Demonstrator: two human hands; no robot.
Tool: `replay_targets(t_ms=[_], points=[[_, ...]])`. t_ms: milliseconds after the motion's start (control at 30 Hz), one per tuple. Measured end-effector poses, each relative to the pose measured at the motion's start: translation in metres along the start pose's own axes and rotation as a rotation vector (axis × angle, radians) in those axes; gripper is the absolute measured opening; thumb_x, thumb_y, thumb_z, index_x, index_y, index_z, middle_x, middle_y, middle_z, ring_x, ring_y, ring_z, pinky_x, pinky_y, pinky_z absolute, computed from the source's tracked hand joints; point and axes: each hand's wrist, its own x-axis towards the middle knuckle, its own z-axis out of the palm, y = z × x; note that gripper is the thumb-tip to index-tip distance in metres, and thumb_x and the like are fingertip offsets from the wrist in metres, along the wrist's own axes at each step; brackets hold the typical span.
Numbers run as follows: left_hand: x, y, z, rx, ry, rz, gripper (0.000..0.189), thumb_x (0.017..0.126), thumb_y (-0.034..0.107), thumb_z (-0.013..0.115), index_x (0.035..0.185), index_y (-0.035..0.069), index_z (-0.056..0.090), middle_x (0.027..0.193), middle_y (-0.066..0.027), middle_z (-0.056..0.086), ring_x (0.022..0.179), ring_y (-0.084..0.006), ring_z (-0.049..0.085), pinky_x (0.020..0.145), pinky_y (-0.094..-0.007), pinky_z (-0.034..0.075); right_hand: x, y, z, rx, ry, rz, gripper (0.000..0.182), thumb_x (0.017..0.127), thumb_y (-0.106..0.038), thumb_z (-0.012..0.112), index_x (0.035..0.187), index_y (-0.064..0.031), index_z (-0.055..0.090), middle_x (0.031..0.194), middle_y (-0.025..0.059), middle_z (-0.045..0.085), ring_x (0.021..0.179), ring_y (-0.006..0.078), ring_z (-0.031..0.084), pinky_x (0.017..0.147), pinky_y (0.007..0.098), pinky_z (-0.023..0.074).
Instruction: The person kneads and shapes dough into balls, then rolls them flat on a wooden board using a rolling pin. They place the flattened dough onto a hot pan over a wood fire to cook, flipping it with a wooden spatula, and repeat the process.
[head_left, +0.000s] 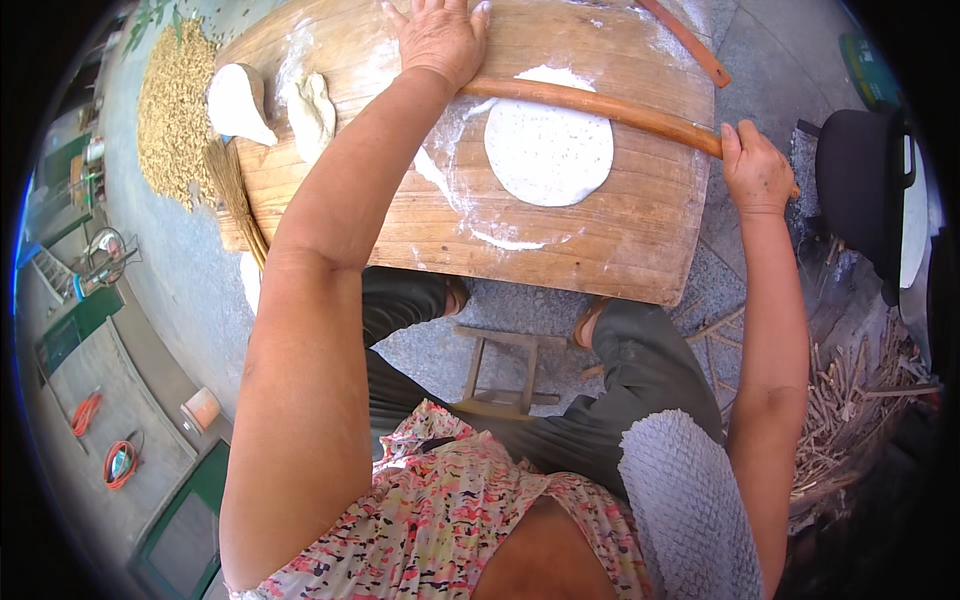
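Note:
A long wooden rolling pin (592, 103) is gripped near its right end by my right hand (759, 166), just past the right edge of the floured wooden board (360, 238). It crosses the upper part of a flat round of speckled dough (551, 161). My left hand (442, 41) is palm down at the board's far side, fingers spread. The pin's left end meets my left wrist, and whether it runs on beneath is hidden. Left of my forearm lies a folded piece of dough (311, 112). Beside it a white flour-filled container (236, 101) stands at the board's left edge.
A straw whisk broom (236, 187) leans at the board's left edge, near a pile of tan pellets or grain (169, 112). A reddish-brown strip (690, 43) overhangs the far right edge. A black rounded object (855, 180) and dry sticks (840, 412) lie to the right.

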Motion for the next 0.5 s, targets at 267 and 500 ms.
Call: replay_targets(t_ms=[267,500], points=[[-0.18,-0.03,-0.05,0.018,-0.422,0.202,0.06,0.099,0.034,0.048,0.155,0.019,0.033,0.162,-0.0088,0.027,0.15,-0.0346,0.021,0.111,-0.0743,0.012,-0.116,-0.047,-0.044,0.175,-0.249,-0.114,0.041,0.085,-0.044,0.069,0.073,-0.0086,0.052,0.066,0.0135,0.06,0.059,0.0341,0.062,0.057,0.0445,0.0493],[-0.024,-0.011,0.001,-0.006,0.036,0.087,0.062,0.103,0.042,0.04,0.158,0.019,0.021,0.166,-0.0092,0.017,0.153,-0.0355,0.01,0.12,-0.064,0.007,-0.01,-0.004,-0.002,0.018,-0.03,0.004,0.04,0.093,-0.042,0.062,0.074,-0.0087,0.053,0.065,0.0131,0.063,0.06,0.0364,0.063,0.055,0.0453,0.0509]])
